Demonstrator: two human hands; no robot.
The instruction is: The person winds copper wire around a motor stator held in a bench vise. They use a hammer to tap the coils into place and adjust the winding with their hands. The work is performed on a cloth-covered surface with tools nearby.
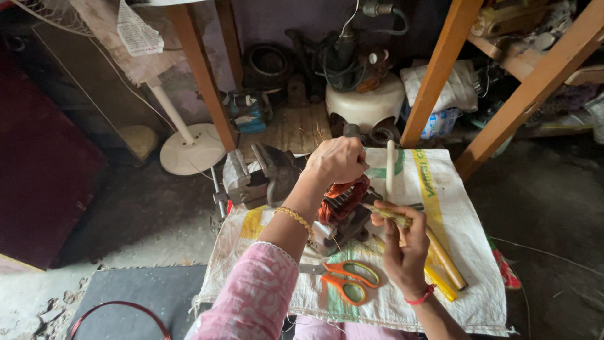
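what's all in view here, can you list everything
motor stator: one, copper-orange windings in a grey core, on the sack under the left hand
stick: one, thin, tan, in the right hand, tip towards the windings
scissors: one pair, orange handles, on the sack near the person
woven sack: one, white with green and yellow print, spread on the floor
bench vise: one, grey, at the sack's far left edge
yellow-handled tools: two, lying right of the right hand
white rod: one, on the sack past the stator
fan base: one, white, round, far left
left hand: closed on top of the stator
right hand: pinching the stick
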